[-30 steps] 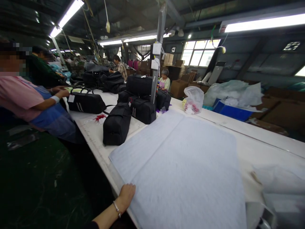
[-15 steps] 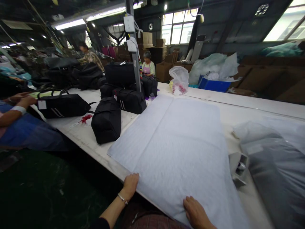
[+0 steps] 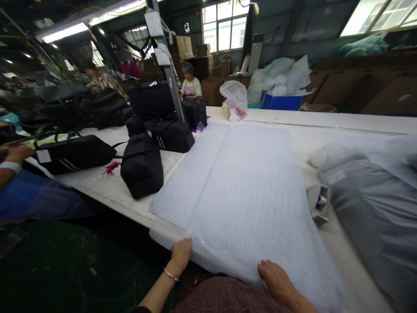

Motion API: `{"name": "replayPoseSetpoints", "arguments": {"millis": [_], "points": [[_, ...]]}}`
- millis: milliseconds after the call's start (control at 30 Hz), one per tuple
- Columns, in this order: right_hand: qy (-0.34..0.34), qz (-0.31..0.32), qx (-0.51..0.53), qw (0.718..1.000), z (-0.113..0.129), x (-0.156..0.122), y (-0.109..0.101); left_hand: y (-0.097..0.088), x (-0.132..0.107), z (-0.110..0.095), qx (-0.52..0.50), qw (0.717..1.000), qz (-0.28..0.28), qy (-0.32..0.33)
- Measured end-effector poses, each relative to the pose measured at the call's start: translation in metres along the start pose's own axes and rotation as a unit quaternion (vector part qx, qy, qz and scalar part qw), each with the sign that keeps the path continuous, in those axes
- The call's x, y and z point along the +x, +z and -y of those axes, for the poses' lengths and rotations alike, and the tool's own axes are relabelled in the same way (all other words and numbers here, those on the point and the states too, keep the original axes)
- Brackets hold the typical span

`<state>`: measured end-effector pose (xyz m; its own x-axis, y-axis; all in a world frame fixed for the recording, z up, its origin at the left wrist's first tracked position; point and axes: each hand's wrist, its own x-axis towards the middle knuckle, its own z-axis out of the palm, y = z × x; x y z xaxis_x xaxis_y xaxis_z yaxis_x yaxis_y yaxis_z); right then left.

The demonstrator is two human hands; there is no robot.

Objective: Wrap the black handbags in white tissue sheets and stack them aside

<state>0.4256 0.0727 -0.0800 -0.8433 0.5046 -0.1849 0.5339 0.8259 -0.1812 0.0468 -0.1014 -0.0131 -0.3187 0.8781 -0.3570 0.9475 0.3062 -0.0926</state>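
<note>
A large whitish, translucent plastic sheet [image 3: 241, 187] lies spread over the table in front of me, apparently in layers, with a lengthwise crease left of its middle. Its near edge hangs a little past the table's front edge. My left hand [image 3: 181, 255], with a bracelet at the wrist, is closed on that near edge at the table's front. Farther right, my right hand [image 3: 276, 279] has its fingers curled onto the same edge; the fingertips of both hands are partly hidden.
Black travel bags [image 3: 141, 165] stand left of the sheet beside a metal post [image 3: 174, 87]. A grey box-shaped holder [image 3: 318, 202] and a plastic-wrapped grey bundle [image 3: 368, 217] sit right. Co-worker's hands [image 3: 16, 154] touch a bag at far left; another person [image 3: 191, 84] sits behind.
A layer of the plastic sheet now overhangs the table's front edge, where the edge was bare before. My hands stay at the near edge; the view has turned slightly right.
</note>
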Motion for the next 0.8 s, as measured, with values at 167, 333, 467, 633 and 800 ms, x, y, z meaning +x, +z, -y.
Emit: {"name": "replayPoseSetpoints", "arguments": {"millis": [167,333,467,633,800], "points": [[0.027,0.065,0.014,0.997,0.012,0.001,-0.013,0.0,-0.008,-0.006,-0.016,0.999,0.044,0.015],[0.036,0.142,0.012,0.989,0.023,0.003,-0.034,-0.006,-0.013,-0.011,-0.03,0.996,0.085,0.011],[0.048,0.194,0.064,0.978,0.027,0.011,-0.074,-0.014,-0.015,-0.011,-0.023,0.995,0.094,0.007],[0.072,0.182,0.132,0.972,0.036,0.046,-0.116,-0.029,-0.014,-0.013,-0.018,0.995,0.095,0.014],[0.012,0.175,0.13,0.976,0.055,0.075,-0.109,-0.04,-0.009,-0.015,-0.028,0.993,0.112,0.018]]}}
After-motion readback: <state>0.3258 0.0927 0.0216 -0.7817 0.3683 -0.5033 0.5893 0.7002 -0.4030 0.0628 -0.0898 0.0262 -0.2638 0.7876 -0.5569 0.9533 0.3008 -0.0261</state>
